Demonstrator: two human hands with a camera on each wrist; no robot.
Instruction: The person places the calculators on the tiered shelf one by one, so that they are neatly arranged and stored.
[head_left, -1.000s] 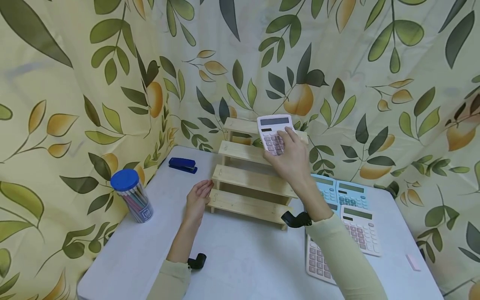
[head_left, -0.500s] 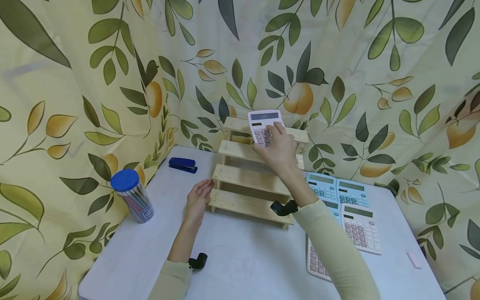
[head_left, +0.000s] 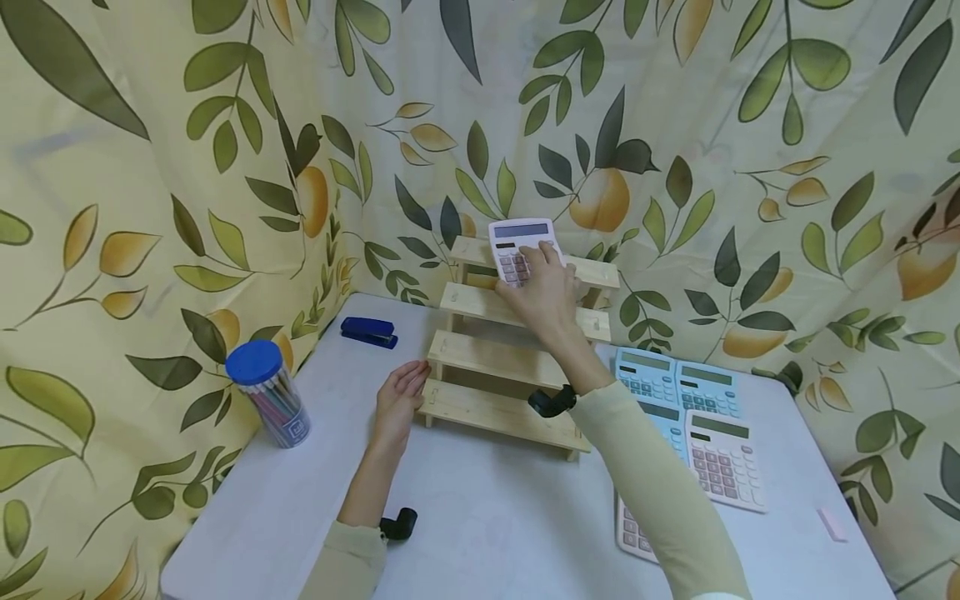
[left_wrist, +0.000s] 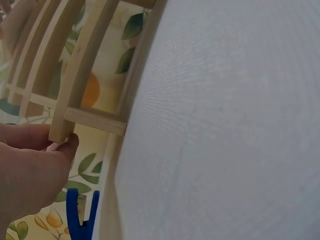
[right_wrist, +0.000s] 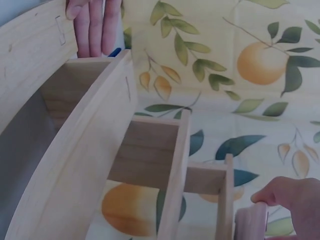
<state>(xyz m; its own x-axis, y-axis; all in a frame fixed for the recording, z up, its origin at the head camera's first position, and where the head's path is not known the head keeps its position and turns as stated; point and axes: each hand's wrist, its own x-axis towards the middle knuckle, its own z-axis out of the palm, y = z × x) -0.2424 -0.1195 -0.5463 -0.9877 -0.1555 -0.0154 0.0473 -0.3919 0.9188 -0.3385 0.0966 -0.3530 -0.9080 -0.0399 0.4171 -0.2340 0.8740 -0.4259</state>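
A stepped wooden rack [head_left: 504,360] stands at the back of the white table [head_left: 480,508]. My right hand [head_left: 546,296] grips a pink calculator [head_left: 517,247] and holds it upright on the rack's top step; its edge [right_wrist: 251,221] shows beside my fingers in the right wrist view. My left hand [head_left: 399,398] rests flat against the left end of the rack's bottom step, fingers straight. The left wrist view shows those fingers [left_wrist: 30,170] touching the wooden end [left_wrist: 62,131].
Several blue and pink calculators [head_left: 693,425] lie on the table to the right of the rack. A blue stapler [head_left: 367,332] sits at the back left and a blue-lidded jar of pens [head_left: 270,393] stands at the left edge. Leaf-print curtains surround the table.
My right hand has carried the pink calculator leftward and set it on the top step. The left hand has stayed against the rack.
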